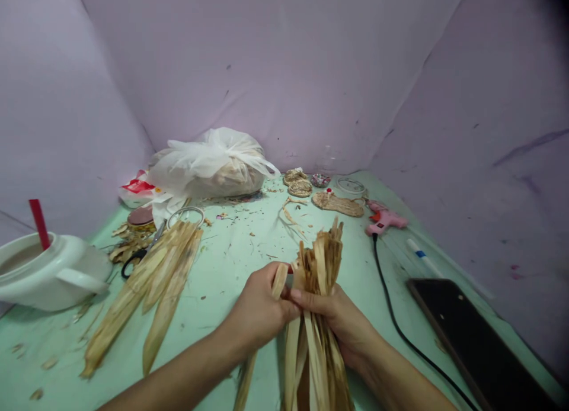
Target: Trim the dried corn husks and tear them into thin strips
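While clasping a strip bundle [316, 334] with right hand [349, 328] at five o'clock, pinching one loose strip [279, 282] with left hand [261, 313] at six, risking spillage by relaxing that clasp.

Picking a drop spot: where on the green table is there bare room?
Mostly bare but for scraps: the middle, between the loose flat strips and the left hand. Narrower: between the held bundle and the black cord. Crowded: the left, with white pot, scissors and those strips; the far side, with plastic bag, sole-shaped piece and pink glue gun.
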{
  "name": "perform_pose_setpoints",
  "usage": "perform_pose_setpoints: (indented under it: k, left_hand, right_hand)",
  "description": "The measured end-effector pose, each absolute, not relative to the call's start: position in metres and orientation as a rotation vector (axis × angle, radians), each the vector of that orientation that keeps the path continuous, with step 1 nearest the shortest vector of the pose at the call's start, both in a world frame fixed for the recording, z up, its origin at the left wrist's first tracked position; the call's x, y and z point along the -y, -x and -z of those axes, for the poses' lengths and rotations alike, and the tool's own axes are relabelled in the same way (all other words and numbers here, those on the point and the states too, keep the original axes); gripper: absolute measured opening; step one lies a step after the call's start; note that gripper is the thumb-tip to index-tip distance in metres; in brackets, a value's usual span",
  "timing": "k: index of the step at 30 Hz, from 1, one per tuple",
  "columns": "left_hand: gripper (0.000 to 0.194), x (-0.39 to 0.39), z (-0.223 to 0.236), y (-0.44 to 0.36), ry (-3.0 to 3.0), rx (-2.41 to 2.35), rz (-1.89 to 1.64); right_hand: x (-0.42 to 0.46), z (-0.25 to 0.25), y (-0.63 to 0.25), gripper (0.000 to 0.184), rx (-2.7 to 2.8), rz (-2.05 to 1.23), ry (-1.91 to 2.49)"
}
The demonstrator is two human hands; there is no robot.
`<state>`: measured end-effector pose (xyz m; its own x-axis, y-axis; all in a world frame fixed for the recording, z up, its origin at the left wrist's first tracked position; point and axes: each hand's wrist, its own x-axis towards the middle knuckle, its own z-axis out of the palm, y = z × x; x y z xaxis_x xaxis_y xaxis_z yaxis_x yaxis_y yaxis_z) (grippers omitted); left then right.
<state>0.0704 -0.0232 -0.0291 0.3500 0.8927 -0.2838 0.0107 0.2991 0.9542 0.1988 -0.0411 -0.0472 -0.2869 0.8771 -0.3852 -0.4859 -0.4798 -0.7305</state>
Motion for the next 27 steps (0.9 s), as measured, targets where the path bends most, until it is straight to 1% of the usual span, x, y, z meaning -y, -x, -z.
perform_pose_setpoints:
  k: [4, 6, 8, 12, 13, 15, 18, 22, 27]
  left_hand:
    - [0.032, 0.013, 0.036, -0.06, -0.851, -0.968, -0.712]
    - [0.028, 0.007, 0.039, -0.056, -0.698, -0.955, -0.729]
    - [0.025, 0.005, 0.042, -0.055, -0.598, -0.935, -0.745]
    - [0.029, 0.012, 0.044, -0.064, -0.619, -0.775, -0.78]
    - [0.03, 0.015, 0.045, -0.067, -0.635, -0.742, -0.779]
    - [0.03, 0.02, 0.045, -0.072, -0.655, -0.724, -0.775]
    - [0.025, 0.022, 0.042, -0.074, -0.744, -0.748, -0.775]
    - [0.019, 0.021, 0.037, -0.068, -0.877, -0.858, -0.747]
    - [0.017, 0.017, 0.039, -0.063, -0.862, -1.04, -0.71]
  right_hand:
    - [0.036, 0.044, -0.206, 0.027, 0.472, -1.758, 1.146]
    - [0.033, 0.043, -0.208, 0.022, 0.427, -1.674, 1.239]
    - [0.032, 0.044, -0.208, 0.023, 0.454, -1.64, 1.253]
    - [0.037, 0.05, -0.199, 0.036, 0.695, -1.623, 1.092]
    - [0.038, 0.052, -0.197, 0.036, 0.734, -1.625, 1.075]
    - [0.04, 0.054, -0.195, 0.031, 0.761, -1.628, 1.105]
    - [0.041, 0.055, -0.196, 0.026, 0.777, -1.589, 1.211]
    - [0.039, 0.055, -0.198, 0.024, 0.823, -1.517, 1.324]
    - [0.041, 0.053, -0.199, 0.024, 0.806, -1.569, 1.256]
